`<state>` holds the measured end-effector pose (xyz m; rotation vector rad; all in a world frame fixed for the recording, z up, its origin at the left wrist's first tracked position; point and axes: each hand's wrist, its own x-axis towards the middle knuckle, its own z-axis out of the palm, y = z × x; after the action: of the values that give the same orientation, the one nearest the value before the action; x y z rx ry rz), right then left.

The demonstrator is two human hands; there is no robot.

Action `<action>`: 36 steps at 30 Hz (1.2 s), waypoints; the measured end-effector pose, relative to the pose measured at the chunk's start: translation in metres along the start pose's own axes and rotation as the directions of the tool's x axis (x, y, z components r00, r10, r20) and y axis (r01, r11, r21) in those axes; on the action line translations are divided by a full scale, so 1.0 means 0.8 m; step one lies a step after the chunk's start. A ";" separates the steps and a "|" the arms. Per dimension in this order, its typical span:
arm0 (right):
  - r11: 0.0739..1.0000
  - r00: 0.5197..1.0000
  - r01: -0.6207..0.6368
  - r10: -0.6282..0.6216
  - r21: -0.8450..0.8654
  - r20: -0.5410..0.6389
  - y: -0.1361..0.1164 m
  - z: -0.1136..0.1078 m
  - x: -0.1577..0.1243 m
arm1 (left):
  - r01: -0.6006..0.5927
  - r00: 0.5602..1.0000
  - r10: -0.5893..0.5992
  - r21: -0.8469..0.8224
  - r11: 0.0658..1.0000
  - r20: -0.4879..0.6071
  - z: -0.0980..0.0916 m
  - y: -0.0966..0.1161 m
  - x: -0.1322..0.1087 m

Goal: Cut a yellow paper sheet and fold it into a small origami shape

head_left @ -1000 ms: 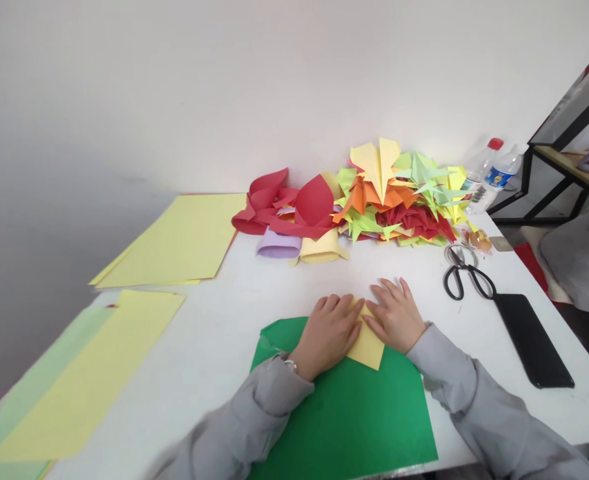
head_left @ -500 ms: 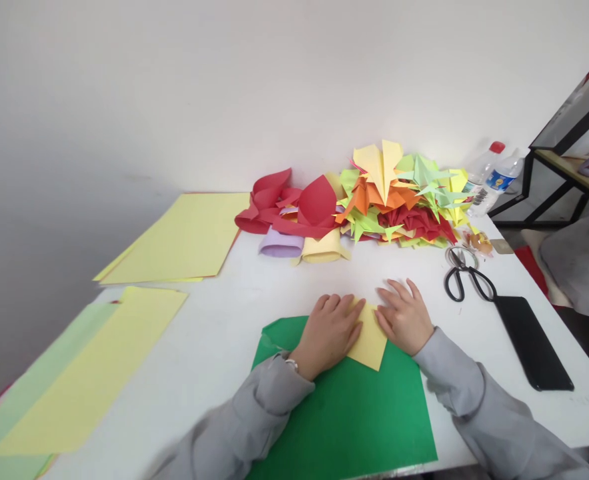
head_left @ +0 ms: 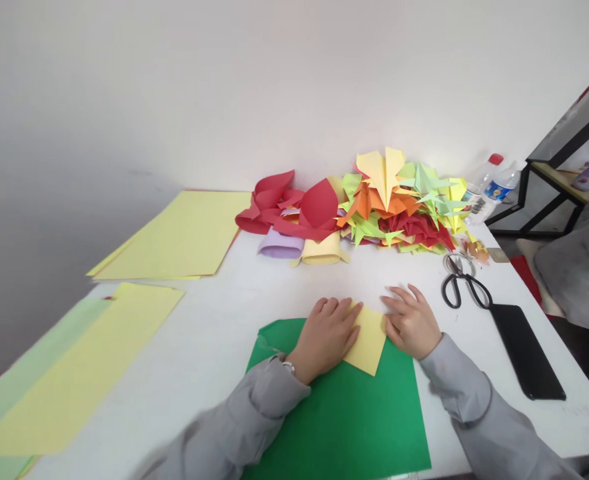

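A small folded piece of yellow paper (head_left: 369, 340) lies over the top edge of a green sheet (head_left: 354, 427). My left hand (head_left: 327, 337) rests flat across its left side, fingers stretched out and pressing it down. It hides that part of the paper. At the right corner of the yellow piece, my right hand (head_left: 413, 323) touches the edge with its thumb side, the other fingers extended and slightly apart above the white table.
Yellow sheets (head_left: 174, 240) and a green-and-yellow paper stack (head_left: 84, 367) lie left. Red folded paper (head_left: 319, 207) and a heap of folded paper shapes (head_left: 384, 200) stand behind. Scissors (head_left: 467, 283), a black phone (head_left: 528, 353) and bottles (head_left: 494, 193) are at right.
My right hand has shifted slightly right and down, its thumb side now at the paper's right corner. My left hand stays on the paper. The view has moved a little.
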<state>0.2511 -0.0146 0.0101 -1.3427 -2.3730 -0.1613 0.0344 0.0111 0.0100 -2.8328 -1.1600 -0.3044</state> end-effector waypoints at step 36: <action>0.999 0.988 -0.029 0.035 -0.037 0.148 -0.024 0.016 0.007 | -0.008 1.000 0.008 -0.045 0.999 0.005 -0.004 -0.001 0.004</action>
<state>0.2286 -0.0164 0.0025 -1.4546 -2.4790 -0.0969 0.0357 0.0131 0.0138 -2.8783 -1.1572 -0.3268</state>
